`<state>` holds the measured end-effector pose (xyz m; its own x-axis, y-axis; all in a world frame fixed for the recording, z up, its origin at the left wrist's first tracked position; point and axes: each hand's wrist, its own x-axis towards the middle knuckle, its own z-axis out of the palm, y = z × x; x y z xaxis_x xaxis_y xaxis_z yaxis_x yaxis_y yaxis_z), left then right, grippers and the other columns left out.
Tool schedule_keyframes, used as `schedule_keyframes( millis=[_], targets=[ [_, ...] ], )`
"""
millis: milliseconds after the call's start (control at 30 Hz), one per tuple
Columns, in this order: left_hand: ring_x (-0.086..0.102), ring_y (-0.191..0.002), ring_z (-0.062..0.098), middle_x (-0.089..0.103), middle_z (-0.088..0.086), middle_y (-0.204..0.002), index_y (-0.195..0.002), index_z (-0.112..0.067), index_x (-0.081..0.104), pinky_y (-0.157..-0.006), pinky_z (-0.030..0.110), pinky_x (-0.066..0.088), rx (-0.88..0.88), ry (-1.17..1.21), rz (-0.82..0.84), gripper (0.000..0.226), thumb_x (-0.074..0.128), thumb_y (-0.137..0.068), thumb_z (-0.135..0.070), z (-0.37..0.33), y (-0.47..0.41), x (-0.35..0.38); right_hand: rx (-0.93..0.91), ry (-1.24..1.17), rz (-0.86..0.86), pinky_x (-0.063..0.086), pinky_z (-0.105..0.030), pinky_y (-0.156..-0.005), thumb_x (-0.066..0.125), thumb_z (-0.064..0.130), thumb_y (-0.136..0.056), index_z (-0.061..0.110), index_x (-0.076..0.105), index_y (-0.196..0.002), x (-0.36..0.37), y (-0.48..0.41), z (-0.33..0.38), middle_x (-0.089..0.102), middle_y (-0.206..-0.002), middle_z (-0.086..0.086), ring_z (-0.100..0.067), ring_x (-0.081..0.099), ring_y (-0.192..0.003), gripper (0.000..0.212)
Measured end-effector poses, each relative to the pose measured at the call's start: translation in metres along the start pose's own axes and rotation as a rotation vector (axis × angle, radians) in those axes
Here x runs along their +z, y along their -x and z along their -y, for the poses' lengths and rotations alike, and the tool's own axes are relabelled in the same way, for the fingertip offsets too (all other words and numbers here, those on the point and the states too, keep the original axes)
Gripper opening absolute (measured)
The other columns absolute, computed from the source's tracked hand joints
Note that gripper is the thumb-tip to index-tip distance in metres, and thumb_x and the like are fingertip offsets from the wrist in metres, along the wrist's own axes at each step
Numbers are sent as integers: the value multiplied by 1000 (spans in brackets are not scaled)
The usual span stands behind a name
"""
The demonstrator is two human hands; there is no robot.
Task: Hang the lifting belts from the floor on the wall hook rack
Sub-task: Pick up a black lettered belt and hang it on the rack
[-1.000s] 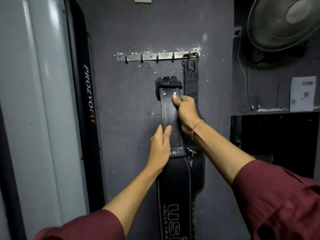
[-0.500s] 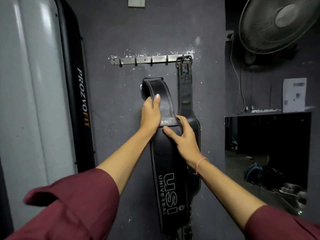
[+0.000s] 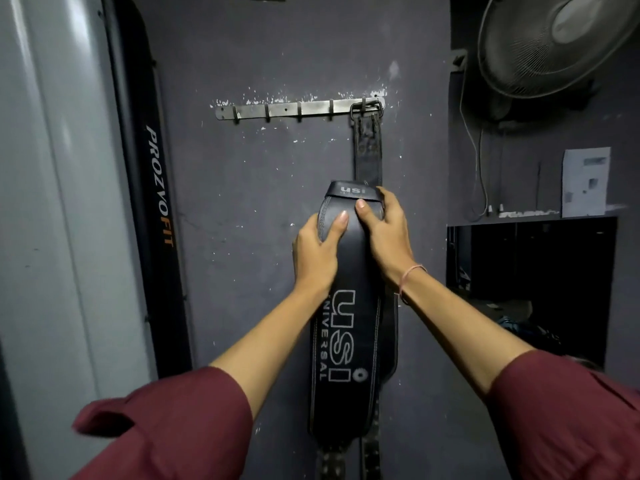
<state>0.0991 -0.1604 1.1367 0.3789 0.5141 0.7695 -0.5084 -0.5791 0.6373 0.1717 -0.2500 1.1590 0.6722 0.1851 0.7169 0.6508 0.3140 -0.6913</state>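
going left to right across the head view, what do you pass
Grey padded panel → black upright pad lettered PROZOFIT → left hand → black leather USI belt → right hand → white paper sheet on the ledge

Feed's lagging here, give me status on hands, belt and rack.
Left hand and right hand both grip black USI leather belt, below the metal wall hook rack. Worn dark belt hangs on rightmost hook, directly behind. Other hooks free.
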Motion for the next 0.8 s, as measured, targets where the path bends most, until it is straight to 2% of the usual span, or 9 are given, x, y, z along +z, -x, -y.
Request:
schedule_keyframes(
  millis=[100,200,233,300,367,467,567,700,800],
  targets=[
    [47,-56,9,55,-8,-61,-71,-12,56,-61,34,45,56,-58,-86,39,65,-91,-44,-9,-18,0,-26,0,67,54,-37,-84,62,42,-92,14,58,-102,-3,15,-9,66,-98,5,-9,63,-88,30],
    [36,-54,11,40,-9,-55,-62,-18,41,-56,32,34,56,-80,-143,45,64,-92,-43,-15,-29,1,-23,5,34,43,-39,-66,62,56,-87,8,46,-79,-1,36,-22,45,-73,-4,-14,42,-67,51],
    [35,-53,11,39,-10,-55,-61,-19,39,-55,31,34,52,-78,-163,46,64,-92,-43,-16,-30,0,-17,7,61,47,-39,-70,62,57,-87,6,49,-84,-1,40,-26,52,-75,-6,-13,49,-70,53],
    [34,-51,8,38,-10,-55,-59,-21,36,-52,28,31,25,-98,-217,48,64,-92,-43,-16,-35,-6,11,-14,201,55,-32,-88,64,43,-92,10,59,-111,-2,51,-33,71,-103,2,-6,66,-95,38],
    [34,-50,8,38,-9,-55,-58,-21,35,-49,24,30,-9,-118,-251,50,64,-92,-42,-15,-42,-11,70,-100,296,55,-29,-92,65,25,-94,9,61,-123,-2,62,-39,73,-117,-3,-12,69,-106,33],
    [32,-51,9,36,-9,-54,-57,-21,33,-50,25,30,-1,-158,-249,51,64,-92,-41,-13,-45,-16,180,-199,346,60,-35,-85,69,12,-91,1,65,-115,-6,76,-48,74,-111,-14,-21,72,-96,27],
    [28,-53,12,32,-7,-56,-58,-21,29,-52,31,27,-14,-163,-280,53,64,-91,-42,-11,-46,-20,306,-193,456,60,-28,-72,73,7,-87,0,66,-113,-13,96,-66,76,-105,-11,-19,73,-89,29],
    [26,-51,10,29,-10,-54,-57,-22,26,-49,28,24,17,-189,-246,54,64,-92,-39,-12,-46,-25,438,-165,608,56,-25,-89,74,-3,-83,-2,66,-113,-22,125,-88,74,-113,-13,-21,71,-104,31],
    [25,-49,8,28,-10,-52,-57,-23,25,-46,22,21,39,-184,-234,55,64,-93,-39,-15,-48,-25,516,-64,668,57,-28,-93,75,-5,-81,5,67,-102,-29,140,-102,75,-106,-10,-17,72,-100,25]
  ],
)
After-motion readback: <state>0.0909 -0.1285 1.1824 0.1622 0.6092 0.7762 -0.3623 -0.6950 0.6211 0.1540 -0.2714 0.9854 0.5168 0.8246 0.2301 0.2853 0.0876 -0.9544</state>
